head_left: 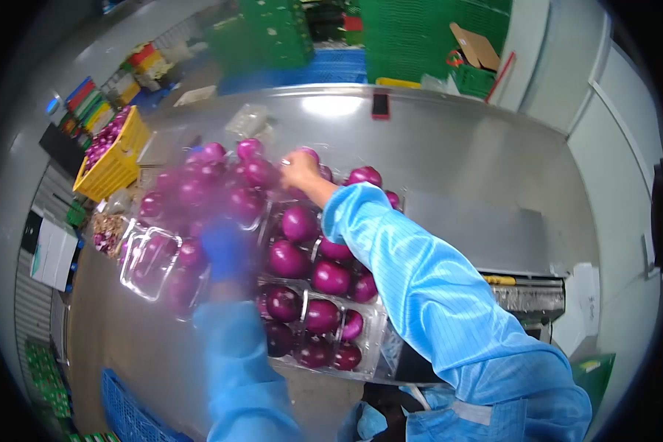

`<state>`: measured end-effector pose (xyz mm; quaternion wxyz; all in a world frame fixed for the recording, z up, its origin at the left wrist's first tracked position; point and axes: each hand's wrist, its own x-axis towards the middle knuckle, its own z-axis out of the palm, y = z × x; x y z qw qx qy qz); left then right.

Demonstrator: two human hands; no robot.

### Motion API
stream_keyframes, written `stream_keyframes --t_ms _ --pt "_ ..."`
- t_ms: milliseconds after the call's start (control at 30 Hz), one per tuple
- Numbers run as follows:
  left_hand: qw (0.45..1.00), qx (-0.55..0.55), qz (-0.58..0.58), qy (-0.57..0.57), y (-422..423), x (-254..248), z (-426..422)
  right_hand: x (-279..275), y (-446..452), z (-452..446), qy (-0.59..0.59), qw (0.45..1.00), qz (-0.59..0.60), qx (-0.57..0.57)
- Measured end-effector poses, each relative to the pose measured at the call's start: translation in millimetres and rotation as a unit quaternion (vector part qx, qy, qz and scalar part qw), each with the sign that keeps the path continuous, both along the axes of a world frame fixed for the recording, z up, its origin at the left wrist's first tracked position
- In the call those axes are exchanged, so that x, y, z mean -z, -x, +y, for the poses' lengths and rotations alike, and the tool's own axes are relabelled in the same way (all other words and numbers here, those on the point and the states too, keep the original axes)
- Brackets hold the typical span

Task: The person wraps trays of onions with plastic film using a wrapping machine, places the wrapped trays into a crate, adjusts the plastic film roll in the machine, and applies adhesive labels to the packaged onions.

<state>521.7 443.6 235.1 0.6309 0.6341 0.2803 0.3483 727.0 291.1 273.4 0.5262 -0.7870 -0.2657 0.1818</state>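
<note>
Red onions (300, 223) sit in clear plastic trays (376, 324) on the steel table, several to a tray. My right hand (300, 171), bare, reaches over the far rows with its fingers curled in. One red onion (309, 154) shows just behind it, and another (260, 172) lies by its fingertips. Whatever the fingers hold is hidden. A blue glove covers my left hand (225, 247), low over the left trays and close to the onions (192, 253). Motion smears its fingers. An upturned-looking clear tray or lid (152, 263) lies left of it.
The steel table (486, 158) has a dark phone-like object (380, 106) at its far edge. A yellow crate (118, 158) of onions stands left. Stacked green crates (435, 44) rise behind. A yellow-handled tool (499, 280) lies right, and a blue crate (136, 412) sits below left.
</note>
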Motion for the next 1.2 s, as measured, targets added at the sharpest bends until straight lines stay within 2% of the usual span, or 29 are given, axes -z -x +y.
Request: stream_keyframes --t_ms 33,67,100,233,300,367,400,433,500,567,600,633,700,733,767,900,933,1033,1100,1200 --pt "1.000 -0.002 -0.004 0.029 2 -17 -10 -7 8 -8 0.002 0.998 -0.065 -0.006" --pt "0.999 0.009 -0.012 0.037 5 -26 -13 -16 20 -18 -0.084 0.995 -0.045 0.017" --pt "0.997 0.077 -0.014 -0.004 8 -12 4 -25 31 -32 -0.167 0.984 -0.029 0.045" --pt "1.000 0.011 0.014 -0.023 12 -79 -85 -74 60 -131 -0.222 0.975 0.021 0.022" --pt "0.995 0.085 0.021 -0.045 6 -102 -120 -73 64 -182 -0.243 0.968 0.043 0.039" --pt "0.989 0.130 -0.023 -0.064 -15 -113 -159 -71 59 -218 -0.265 0.961 0.059 0.057" --pt "0.989 0.132 0.008 -0.066 -24 -114 -170 -74 58 -233 -0.255 0.961 0.079 0.073" --pt "0.982 0.175 -0.013 -0.071 -33 -106 -173 -77 56 -250 -0.246 0.960 0.095 0.091" --pt "0.977 0.196 0.018 -0.085 -50 -99 -190 -65 54 -268 -0.253 0.956 0.101 0.113" --pt "0.973 0.205 0.019 -0.101 -60 -70 -199 -45 52 -284 -0.260 0.949 0.120 0.134" --pt "0.975 0.211 0.017 -0.073 -58 -64 -206 -35 54 -289 -0.266 0.944 0.138 0.138" --pt "0.975 0.221 0.015 0.019 -51 -71 -220 -27 57 -293 -0.271 0.939 0.155 0.140" --pt "0.974 0.222 0.041 0.002 -55 -48 -215 -18 65 -304 -0.270 0.933 0.177 0.158" --pt "0.973 0.217 0.061 0.045 -51 -54 -226 -16 69 -309 -0.266 0.930 0.189 0.171" --pt "0.969 0.229 0.085 0.035 -49 -54 -231 -17 73 -315 -0.268 0.930 0.187 0.165" --pt "0.952 0.299 0.029 0.065 -43 -63 -278 -28 92 -376 -0.262 0.928 0.189 0.184" --pt "0.956 0.287 0.058 -0.018 -49 -64 -295 -34 97 -397 -0.251 0.930 0.182 0.197" --pt "0.931 0.363 0.015 0.038 -69 -61 -347 -36 104 -458 -0.215 0.931 0.166 0.245" --pt "0.920 0.385 0.070 -0.016 -88 -48 -381 -28 106 -494 -0.209 0.921 0.162 0.287" --pt "0.893 0.435 0.108 0.028 -103 -35 -428 -16 115 -540 -0.191 0.908 0.161 0.337"
